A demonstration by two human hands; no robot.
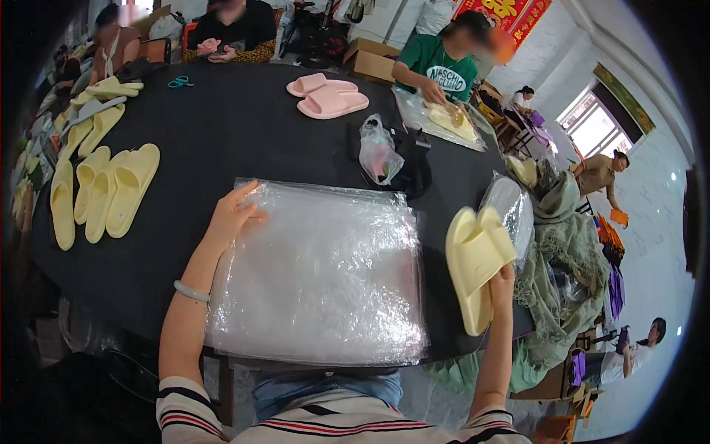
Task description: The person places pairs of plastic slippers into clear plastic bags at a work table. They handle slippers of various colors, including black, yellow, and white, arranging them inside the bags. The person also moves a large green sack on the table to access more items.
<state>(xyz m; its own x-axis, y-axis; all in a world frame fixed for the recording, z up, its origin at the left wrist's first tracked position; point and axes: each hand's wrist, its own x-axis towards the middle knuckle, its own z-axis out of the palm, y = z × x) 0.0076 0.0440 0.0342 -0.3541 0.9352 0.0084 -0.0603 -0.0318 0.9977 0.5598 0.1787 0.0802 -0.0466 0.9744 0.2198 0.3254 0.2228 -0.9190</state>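
A stack of clear plastic bags point(318, 274) lies flat on the dark table directly before me. My left hand point(240, 211) rests on its far left corner, fingers apart and touching the film. Off to the right of the stack, my right hand point(503, 285) is closed round a pair of pale yellow slippers point(473, 255), held together and tilted upward. My right fingers are partly hidden by the slippers. Just behind them lies a slipper wrapped in clear plastic point(510, 211).
More yellow slippers point(103, 192) lie at the left, and a pink pair point(325, 96) at the far side. A knotted plastic bag point(379, 152) sits beyond the stack. Across the table, a person in green point(444, 70) handles a bagged yellow slipper point(451, 122). Greenish cloth point(569, 251) drapes at the right.
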